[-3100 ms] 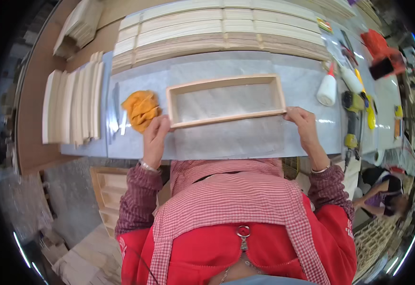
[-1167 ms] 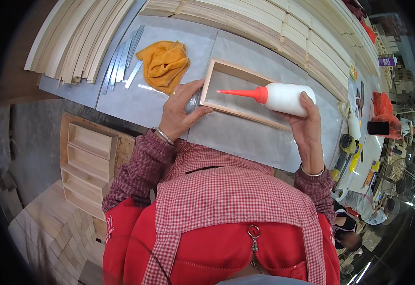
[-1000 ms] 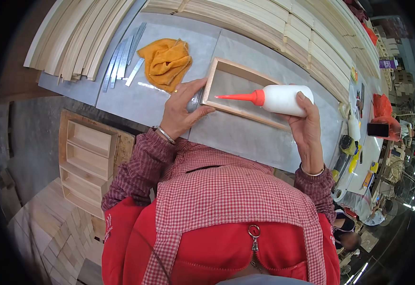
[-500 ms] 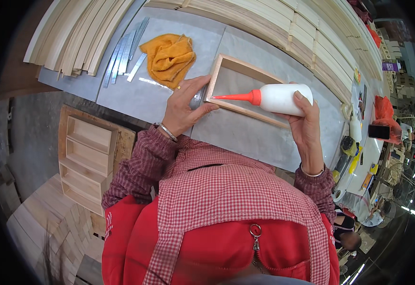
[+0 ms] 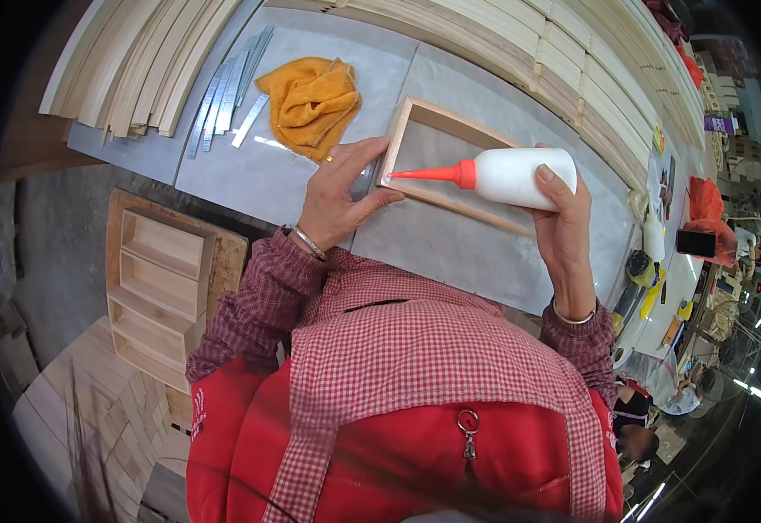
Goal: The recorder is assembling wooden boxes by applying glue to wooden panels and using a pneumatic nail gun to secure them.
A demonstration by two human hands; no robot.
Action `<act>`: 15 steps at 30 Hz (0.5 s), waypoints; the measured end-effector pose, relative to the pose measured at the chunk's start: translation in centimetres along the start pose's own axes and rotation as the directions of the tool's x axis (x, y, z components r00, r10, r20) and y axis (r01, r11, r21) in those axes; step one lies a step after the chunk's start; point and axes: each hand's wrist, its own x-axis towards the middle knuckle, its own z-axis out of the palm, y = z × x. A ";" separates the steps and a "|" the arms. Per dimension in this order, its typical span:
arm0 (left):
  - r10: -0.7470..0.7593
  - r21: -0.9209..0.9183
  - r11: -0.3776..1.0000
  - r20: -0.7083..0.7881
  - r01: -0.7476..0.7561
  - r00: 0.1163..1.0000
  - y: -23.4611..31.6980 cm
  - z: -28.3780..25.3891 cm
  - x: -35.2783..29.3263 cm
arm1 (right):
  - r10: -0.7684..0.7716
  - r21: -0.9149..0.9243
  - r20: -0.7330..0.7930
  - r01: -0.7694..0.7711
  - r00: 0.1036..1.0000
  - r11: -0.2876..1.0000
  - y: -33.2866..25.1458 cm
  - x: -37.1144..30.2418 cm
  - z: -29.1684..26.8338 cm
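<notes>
On the grey table (image 5: 450,261), the left hand (image 5: 332,205) spreads thumb and fingers against the wooden frame (image 5: 460,207)'s near left corner, seemingly steadying it, while the right hand (image 5: 563,218)'s fingers wrap the white bottle (image 5: 520,177), tipped sideways so its red nozzle (image 5: 432,174) reaches that corner.

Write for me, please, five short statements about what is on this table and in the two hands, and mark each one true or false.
1. The right hand holds a white bottle. True.
2. The tip of the red nozzle is at a corner of the wooden frame. True.
3. The bottle is held upright. False: it is tipped over, nozzle toward the left.
4. The orange cloth lies to the right of the silvery strips. True.
5. The cloth is in the left hand. False: that hand is at the frame's left end.
</notes>
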 end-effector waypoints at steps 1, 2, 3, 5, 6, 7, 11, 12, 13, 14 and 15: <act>-0.001 0.002 1.000 0.002 0.001 1.000 0.0 0.0 0.0 | -0.003 0.015 0.001 0.003 1.000 1.000 0.0 0.1 0.0; -0.001 0.002 1.000 0.003 0.001 1.000 0.0 0.0 0.0 | -0.003 0.015 0.000 0.003 1.000 1.000 0.0 0.2 -0.1; 0.001 -0.003 1.000 0.001 -0.001 1.000 0.0 0.0 0.0 | -0.007 0.017 -0.005 0.007 1.000 1.000 -0.1 0.3 0.0; 0.006 -0.012 1.000 -0.005 -0.006 1.000 0.0 0.0 0.0 | -0.016 0.021 -0.014 0.017 1.000 1.000 -0.3 0.6 0.0; 0.008 -0.016 1.000 -0.009 -0.008 1.000 0.0 0.0 -0.1 | -0.021 0.023 -0.018 0.021 1.000 1.000 -0.4 0.8 0.0; 0.009 -0.018 1.000 -0.007 -0.009 1.000 0.0 0.0 0.0 | -0.021 0.022 -0.021 0.022 1.000 1.000 -0.5 0.9 0.0; 0.019 -0.004 1.000 -0.006 -0.019 1.000 -0.1 0.1 0.0 | -0.052 0.031 -0.039 0.053 0.998 0.998 -0.9 1.7 0.1; 0.020 -0.005 1.000 -0.007 -0.020 1.000 -0.1 0.0 0.0 | -0.053 0.031 -0.039 0.054 0.998 0.998 -1.0 2.0 0.1; 0.021 -0.002 1.000 -0.003 -0.021 1.000 -0.1 0.0 0.0 | -0.064 0.024 -0.039 0.065 0.997 0.998 -1.1 2.3 0.0; 0.022 0.000 1.000 0.000 -0.022 1.000 -0.2 0.0 0.0 | -0.075 0.018 -0.038 0.076 0.996 0.997 -1.2 2.6 -0.1; 0.023 0.003 1.000 0.004 -0.023 1.000 -0.2 0.0 0.0 | -0.086 0.012 -0.037 0.087 0.996 0.996 -1.3 2.9 -0.1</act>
